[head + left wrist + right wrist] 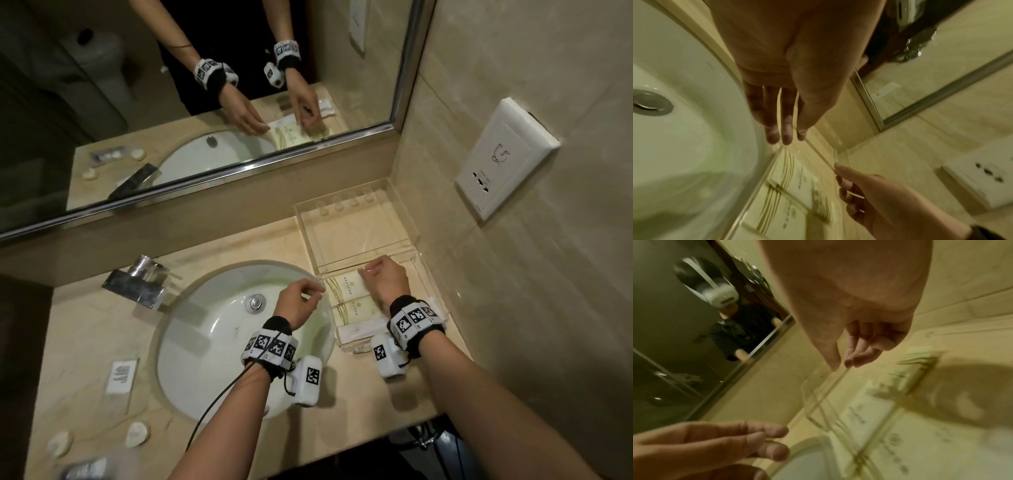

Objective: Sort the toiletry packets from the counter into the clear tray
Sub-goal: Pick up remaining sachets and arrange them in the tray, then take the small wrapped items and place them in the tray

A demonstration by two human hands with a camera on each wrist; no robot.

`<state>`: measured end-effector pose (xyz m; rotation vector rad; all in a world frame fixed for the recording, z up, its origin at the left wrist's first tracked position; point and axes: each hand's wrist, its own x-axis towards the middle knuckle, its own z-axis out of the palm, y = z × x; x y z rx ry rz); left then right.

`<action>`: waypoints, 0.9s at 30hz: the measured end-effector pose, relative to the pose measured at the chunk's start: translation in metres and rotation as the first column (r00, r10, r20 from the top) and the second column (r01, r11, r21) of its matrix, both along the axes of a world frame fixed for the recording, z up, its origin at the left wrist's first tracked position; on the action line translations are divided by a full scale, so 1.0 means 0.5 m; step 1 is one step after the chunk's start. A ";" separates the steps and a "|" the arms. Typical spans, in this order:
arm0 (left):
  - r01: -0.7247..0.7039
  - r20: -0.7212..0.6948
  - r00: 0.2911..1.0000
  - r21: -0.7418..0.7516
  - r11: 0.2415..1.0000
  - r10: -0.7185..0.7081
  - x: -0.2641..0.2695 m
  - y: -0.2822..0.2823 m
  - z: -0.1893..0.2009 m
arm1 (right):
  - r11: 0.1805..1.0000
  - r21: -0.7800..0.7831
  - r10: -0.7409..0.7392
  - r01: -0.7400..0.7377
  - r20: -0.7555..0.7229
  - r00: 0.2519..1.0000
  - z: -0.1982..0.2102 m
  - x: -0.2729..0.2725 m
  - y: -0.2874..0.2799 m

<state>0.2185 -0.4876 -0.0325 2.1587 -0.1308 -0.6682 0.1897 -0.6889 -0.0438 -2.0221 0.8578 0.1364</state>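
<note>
clear tray (428,274): right of sink, lidded half open | packets (349,294): cream, flat, stacked inside

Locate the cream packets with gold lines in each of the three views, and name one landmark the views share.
Head: cream packets lie in the clear tray, right of the sink, under the right hand.
Left wrist: cream packets, blurred, at bottom centre.
Right wrist: cream packets, blurred, at lower right.
Shared landmark: the mirror's metal frame.

The right hand (385,279) is covering the far end of the top packet (347,283); print on the packets under it is blurring beyond reading in both wrist views
</note>
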 end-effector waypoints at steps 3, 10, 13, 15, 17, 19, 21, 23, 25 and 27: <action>-0.158 -0.014 0.987 -0.046 0.986 0.157 -0.007 0.070 0.026 | 0.992 0.055 0.104 -0.113 0.146 0.984 0.039 0.022 0.063; -0.503 0.028 0.864 -0.030 0.864 0.503 -0.083 0.307 0.077 | 0.888 0.140 0.397 -0.437 0.244 0.885 0.079 0.079 0.295; -0.607 0.034 0.794 -0.012 0.795 0.607 -0.132 0.408 0.086 | 0.811 0.156 0.519 -0.564 0.255 0.816 0.085 0.075 0.406; -0.665 0.046 0.746 -0.008 0.747 0.664 -0.160 0.469 0.089 | 0.764 0.155 0.583 -0.626 0.249 0.773 0.084 0.069 0.476; -0.719 0.042 0.695 0.007 0.695 0.718 -0.187 0.530 0.085 | 0.714 0.170 0.642 -0.679 0.229 0.732 0.077 0.059 0.544; -0.765 0.036 0.644 0.030 0.643 0.764 -0.212 0.592 0.072 | 0.658 0.162 0.707 -0.735 0.202 0.678 0.069 0.047 0.611; -0.812 0.038 0.584 0.051 0.582 0.811 -0.233 0.655 0.052 | 0.606 0.142 0.766 -0.782 0.162 0.623 0.063 0.036 0.675; -0.850 0.022 0.526 0.065 0.523 0.851 -0.254 0.714 0.034 | 0.560 0.119 0.809 -0.820 0.133 0.573 0.056 0.029 0.739; -0.869 -0.021 0.487 0.088 0.487 0.873 -0.277 0.773 0.016 | 0.515 0.095 0.847 -0.852 0.096 0.523 0.044 0.022 0.801; -0.879 -0.055 0.462 0.104 0.466 0.885 -0.303 0.829 -0.010 | 0.475 0.060 0.877 -0.878 0.058 0.478 0.026 0.018 0.861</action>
